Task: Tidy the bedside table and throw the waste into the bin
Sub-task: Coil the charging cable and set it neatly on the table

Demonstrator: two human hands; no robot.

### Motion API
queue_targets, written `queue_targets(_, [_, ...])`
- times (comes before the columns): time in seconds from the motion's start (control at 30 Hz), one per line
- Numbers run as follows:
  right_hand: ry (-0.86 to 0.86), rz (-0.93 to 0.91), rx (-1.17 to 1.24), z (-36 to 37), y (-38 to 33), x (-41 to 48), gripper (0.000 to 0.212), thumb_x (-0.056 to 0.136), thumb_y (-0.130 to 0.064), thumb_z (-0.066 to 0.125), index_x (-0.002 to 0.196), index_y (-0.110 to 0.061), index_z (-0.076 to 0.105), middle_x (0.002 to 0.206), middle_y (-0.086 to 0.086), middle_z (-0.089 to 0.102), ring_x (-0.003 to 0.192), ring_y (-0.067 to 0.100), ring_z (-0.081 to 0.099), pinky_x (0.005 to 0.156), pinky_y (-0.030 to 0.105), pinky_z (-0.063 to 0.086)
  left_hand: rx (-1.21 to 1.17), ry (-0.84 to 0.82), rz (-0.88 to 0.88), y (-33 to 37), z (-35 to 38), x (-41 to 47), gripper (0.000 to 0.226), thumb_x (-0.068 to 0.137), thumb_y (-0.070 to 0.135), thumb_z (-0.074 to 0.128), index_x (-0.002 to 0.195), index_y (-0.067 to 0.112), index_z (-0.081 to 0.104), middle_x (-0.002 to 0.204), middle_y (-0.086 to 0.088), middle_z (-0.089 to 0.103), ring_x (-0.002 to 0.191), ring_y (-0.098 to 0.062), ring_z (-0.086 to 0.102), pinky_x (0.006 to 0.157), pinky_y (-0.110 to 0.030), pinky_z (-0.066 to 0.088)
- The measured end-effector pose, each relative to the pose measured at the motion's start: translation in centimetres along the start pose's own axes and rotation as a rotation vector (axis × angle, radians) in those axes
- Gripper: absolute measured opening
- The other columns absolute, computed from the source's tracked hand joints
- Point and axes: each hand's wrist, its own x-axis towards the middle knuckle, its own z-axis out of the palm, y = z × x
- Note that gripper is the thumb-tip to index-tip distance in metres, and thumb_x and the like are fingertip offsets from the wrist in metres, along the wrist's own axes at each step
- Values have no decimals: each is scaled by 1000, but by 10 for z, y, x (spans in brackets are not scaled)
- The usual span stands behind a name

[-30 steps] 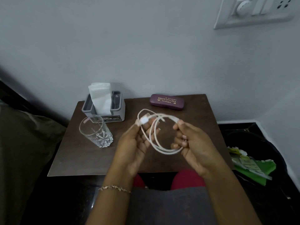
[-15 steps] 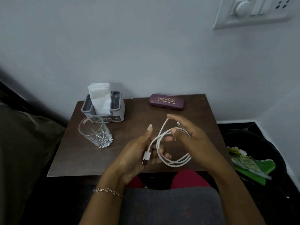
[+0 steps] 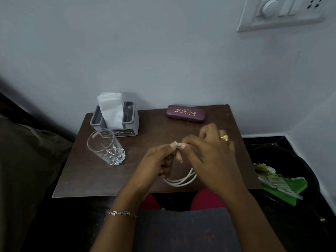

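At the centre of the frame, the plug end of the white cable is pinched between the curled fingers of the left hand and, apparently, the right hand. Its coiled loops are held low over the front of the bedside table. Green and white waste is seen in the bin at lower right.

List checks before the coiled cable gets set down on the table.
1. Grip: left hand and right hand both pinch the cable at its plug end: ok.
2. Loops bunched together below the hands: ok.
3. Loose end tucked in: cannot tell, fingers hide it.
4. Bare spot on the table near the spectacle case: ok.
5. Glass stands apart from the hands: ok.
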Motion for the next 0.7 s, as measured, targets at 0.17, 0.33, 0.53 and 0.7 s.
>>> queue_targets(0.17, [-238, 254, 848, 4, -5, -1, 20, 94, -38, 48, 85, -25, 58, 71, -3, 65, 74, 16, 63, 76, 44, 50, -238, 127, 52, -3, -5, 3, 37, 88, 43, 52, 65, 13, 53, 48, 7, 18, 37, -5, 14, 41, -23, 8])
queue_targets(0.33, [-269, 483, 1540, 12, -25, -2, 24, 94, -31, 47, 90, -13, 62, 60, -2, 49, 60, 16, 59, 68, 33, 53, -529, 223, 21, -6, -2, 7, 36, 92, 41, 44, 67, 16, 48, 47, 8, 22, 33, -1, 18, 35, -16, 16])
queue_targets(0.53, [-276, 660, 1695, 9, -18, 6, 28, 94, -29, 47, 80, -7, 57, 47, -7, 31, 36, 3, 29, 40, 19, 32, -622, 38, -96, -5, -7, 6, 34, 92, 39, 43, 71, 14, 51, 43, 9, 26, 30, -2, 24, 37, -14, 34])
queue_targets(0.7, [-153, 794, 1804, 10, -10, 8, 31, 95, -27, 48, 70, -10, 52, 42, -8, 28, 30, 2, 22, 30, 15, 23, -391, 42, -47, -6, 6, 5, 38, 96, 40, 39, 82, 10, 59, 50, 7, 27, 38, -3, 26, 45, -18, 40])
